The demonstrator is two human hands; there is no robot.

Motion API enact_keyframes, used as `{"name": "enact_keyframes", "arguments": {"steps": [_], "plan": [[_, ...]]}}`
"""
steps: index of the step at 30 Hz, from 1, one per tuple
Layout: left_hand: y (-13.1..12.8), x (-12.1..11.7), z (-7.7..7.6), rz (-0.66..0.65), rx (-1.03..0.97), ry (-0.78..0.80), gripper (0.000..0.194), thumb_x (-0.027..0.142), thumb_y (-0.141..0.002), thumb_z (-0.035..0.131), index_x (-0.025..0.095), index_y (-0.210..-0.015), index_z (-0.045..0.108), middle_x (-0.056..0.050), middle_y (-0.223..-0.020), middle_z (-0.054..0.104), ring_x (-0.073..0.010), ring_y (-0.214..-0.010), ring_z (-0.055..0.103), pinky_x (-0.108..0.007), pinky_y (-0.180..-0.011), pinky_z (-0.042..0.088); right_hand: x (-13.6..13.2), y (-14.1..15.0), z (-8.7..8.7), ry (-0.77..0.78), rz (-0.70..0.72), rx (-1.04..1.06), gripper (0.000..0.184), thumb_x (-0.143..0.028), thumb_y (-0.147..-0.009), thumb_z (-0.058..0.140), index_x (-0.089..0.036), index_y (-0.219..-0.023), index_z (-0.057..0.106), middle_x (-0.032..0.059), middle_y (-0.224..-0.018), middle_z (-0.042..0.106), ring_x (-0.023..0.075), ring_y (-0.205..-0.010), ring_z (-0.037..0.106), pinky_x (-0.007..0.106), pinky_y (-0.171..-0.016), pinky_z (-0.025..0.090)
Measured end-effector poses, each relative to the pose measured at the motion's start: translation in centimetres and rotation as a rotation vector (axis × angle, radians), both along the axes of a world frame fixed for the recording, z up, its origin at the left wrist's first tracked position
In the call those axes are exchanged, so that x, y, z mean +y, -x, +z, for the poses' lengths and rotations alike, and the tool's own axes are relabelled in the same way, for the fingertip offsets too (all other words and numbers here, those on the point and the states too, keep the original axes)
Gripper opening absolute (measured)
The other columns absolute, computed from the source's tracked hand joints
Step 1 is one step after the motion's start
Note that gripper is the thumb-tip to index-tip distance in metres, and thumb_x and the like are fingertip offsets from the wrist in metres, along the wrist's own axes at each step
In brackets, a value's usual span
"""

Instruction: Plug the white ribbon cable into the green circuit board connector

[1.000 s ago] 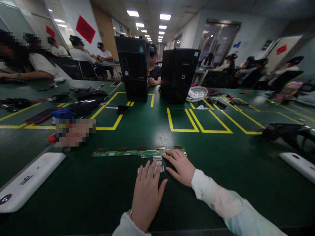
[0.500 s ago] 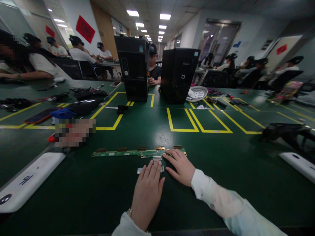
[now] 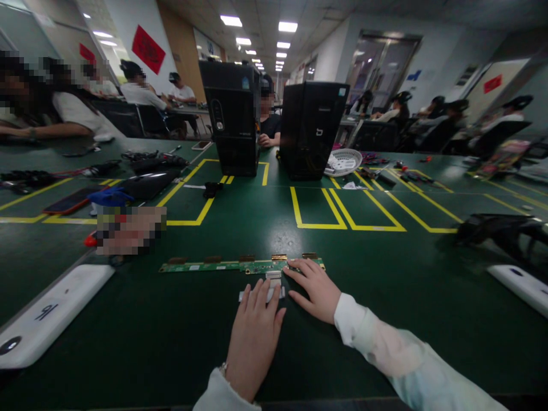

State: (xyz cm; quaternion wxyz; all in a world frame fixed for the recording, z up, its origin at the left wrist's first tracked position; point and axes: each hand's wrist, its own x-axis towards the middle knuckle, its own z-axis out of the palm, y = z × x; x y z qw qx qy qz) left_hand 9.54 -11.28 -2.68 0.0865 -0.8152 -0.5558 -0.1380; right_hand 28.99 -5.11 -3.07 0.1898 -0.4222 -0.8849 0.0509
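I hold my left hand (image 3: 253,337) palm-down over the pale flat cable (image 3: 276,283), right hand (image 3: 315,292) on the green circuit board (image 3: 222,266), fingers loosely outstretched

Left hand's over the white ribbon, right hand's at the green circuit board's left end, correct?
Not quite: in the head view, the right hand is at the right end of the green circuit board. The left hand is over the white ribbon.

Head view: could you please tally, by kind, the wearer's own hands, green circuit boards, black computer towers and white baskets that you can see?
Wearer's own hands: 2 (left hand, right hand)
Green circuit board: 1
Black computer towers: 2
White basket: 1
Total: 6
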Motion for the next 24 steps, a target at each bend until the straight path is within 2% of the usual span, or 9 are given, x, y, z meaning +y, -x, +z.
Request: {"name": "enact_keyframes", "arguments": {"steps": [9,19,24], "plan": [[0.3,0.4,0.5,-0.028,-0.025,0.076,0.043,0.027,-0.099,0.035,0.022,-0.136,0.055,-0.005,-0.139,0.060,-0.0244,-0.133,0.051,-0.053,-0.112,0.039,0.0,0.0,0.0,0.023,0.000,-0.004,0.049,-0.034,-0.091,0.054,-0.018,-0.138,0.053,0.0140,-0.141,0.051,0.0285,-0.133,0.041,0.053,-0.112,0.034],[0.4,0.7,1.2,-0.029,-0.045,0.097,0.042,0.030,-0.100,0.032,0.026,-0.134,0.057,-0.003,-0.140,0.059,-0.0252,-0.134,0.050,-0.059,-0.112,0.035,0.0,-0.1,0.1,0.021,0.008,0.001,0.049,-0.035,-0.092,0.054,-0.019,-0.138,0.053,0.0132,-0.142,0.051,0.0285,-0.133,0.041,0.053,-0.113,0.033],[0.6,0.8,1.1,-0.047,-0.043,0.081,0.041,0.032,-0.099,0.037,0.025,-0.136,0.055,-0.004,-0.140,0.059,-0.0261,-0.135,0.049,-0.060,-0.113,0.033,0.1,-0.1,0.1,0.015,-0.007,-0.013,0.050,-0.034,-0.090,0.055,-0.019,-0.138,0.053,0.0139,-0.141,0.051,0.0291,-0.132,0.041,0.054,-0.111,0.035]]}}
